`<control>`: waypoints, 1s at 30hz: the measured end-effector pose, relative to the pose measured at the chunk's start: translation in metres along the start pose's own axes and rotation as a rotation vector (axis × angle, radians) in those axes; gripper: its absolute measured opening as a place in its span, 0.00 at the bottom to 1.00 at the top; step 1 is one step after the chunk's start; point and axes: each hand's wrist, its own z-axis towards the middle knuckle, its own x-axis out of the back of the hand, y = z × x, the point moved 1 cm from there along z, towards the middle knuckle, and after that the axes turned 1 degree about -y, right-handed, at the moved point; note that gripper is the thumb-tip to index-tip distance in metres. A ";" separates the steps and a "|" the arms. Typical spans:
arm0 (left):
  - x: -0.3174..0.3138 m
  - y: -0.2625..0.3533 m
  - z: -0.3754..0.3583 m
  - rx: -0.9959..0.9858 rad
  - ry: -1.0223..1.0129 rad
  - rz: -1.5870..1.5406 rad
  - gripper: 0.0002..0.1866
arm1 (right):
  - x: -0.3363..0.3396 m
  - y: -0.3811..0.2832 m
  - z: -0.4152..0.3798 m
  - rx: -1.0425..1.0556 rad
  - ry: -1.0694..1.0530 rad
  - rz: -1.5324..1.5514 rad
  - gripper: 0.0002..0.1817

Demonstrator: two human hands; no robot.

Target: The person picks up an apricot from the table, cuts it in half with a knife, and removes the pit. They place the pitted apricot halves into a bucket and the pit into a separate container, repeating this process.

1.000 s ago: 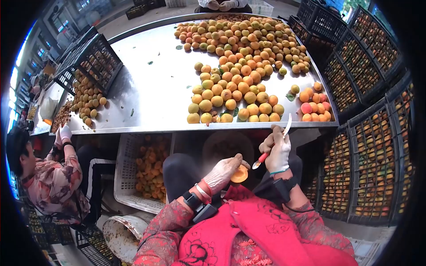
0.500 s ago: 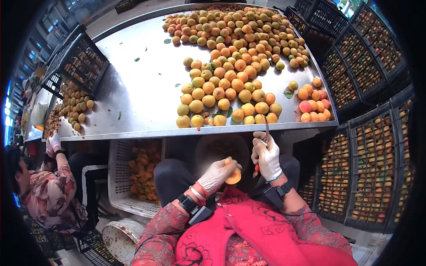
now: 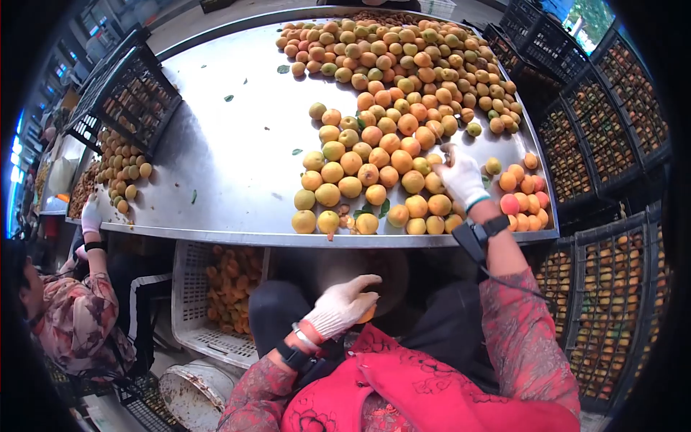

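In the head view, my left hand, in a pale knit glove, is low over my lap. Its fingers are partly stretched, and an orange piece of apricot shows beneath them, held against the palm. My gloved right hand is over the metal table with curled fingers, touching the right edge of the heap of apricots. A thin, faint blade of a knife seems to extend past its fingertips; the handle is hidden in the hand.
A small group of redder apricots lies at the table's right corner. Black crates of fruit stack on the right. A white crate holds orange pieces beneath the table's edge. Left, a person works beside a tipped black crate.
My right hand has moved from above my lap up and forward onto the apricots. My left hand has lowered slightly, its fingers less wrapped round the apricot. The view has shifted slightly.
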 end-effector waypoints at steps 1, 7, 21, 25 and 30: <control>0.014 0.004 -0.007 -0.018 0.099 0.003 0.21 | -0.003 0.006 0.018 -0.062 -0.081 -0.059 0.23; 0.115 0.001 -0.075 0.032 0.758 0.064 0.15 | -0.031 0.027 0.091 -0.201 -0.194 -0.191 0.31; 0.128 -0.023 -0.081 -0.041 0.964 0.189 0.15 | -0.023 0.011 0.089 -0.160 0.029 -0.107 0.34; 0.096 0.003 -0.041 -0.100 0.664 -0.176 0.15 | 0.004 -0.040 0.025 0.052 -0.072 0.336 0.28; 0.045 0.048 -0.004 -0.044 0.230 -0.504 0.24 | 0.011 -0.138 -0.110 0.264 -0.226 0.252 0.36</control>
